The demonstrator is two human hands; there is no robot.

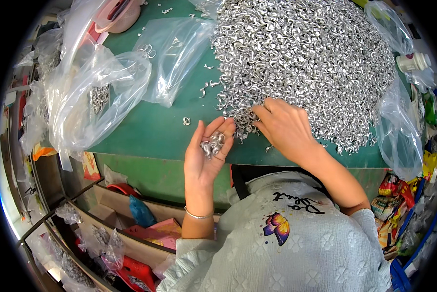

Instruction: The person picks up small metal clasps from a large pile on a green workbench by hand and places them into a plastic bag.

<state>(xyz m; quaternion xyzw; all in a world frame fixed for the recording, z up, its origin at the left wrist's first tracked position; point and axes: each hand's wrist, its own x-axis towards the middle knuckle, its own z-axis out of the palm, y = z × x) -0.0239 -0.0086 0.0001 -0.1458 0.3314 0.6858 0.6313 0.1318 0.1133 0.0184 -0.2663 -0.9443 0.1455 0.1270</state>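
Note:
A big heap of small curved silver metal pieces (pixel 301 58) covers the right part of the green table (pixel 179 131). My left hand (pixel 202 158) is palm up at the table's front edge, its fingers curled into a cup around several shiny silver pieces (pixel 213 144). At the heap's near left edge, my right hand (pixel 289 131) reaches in with thumb and fingers bent together. Whatever is between those fingertips is too small to make out. One loose silver piece (pixel 186 121) lies on the table to the left of my left hand.
Clear plastic bags (pixel 174 58) lie on the table's left, one bag (pixel 99 100) holding metal rings. At the far left is a pink basket (pixel 118 17). A white bottle (pixel 413 63) lies right of the heap. Below the table's left edge, compartments hold a red container (pixel 133 272).

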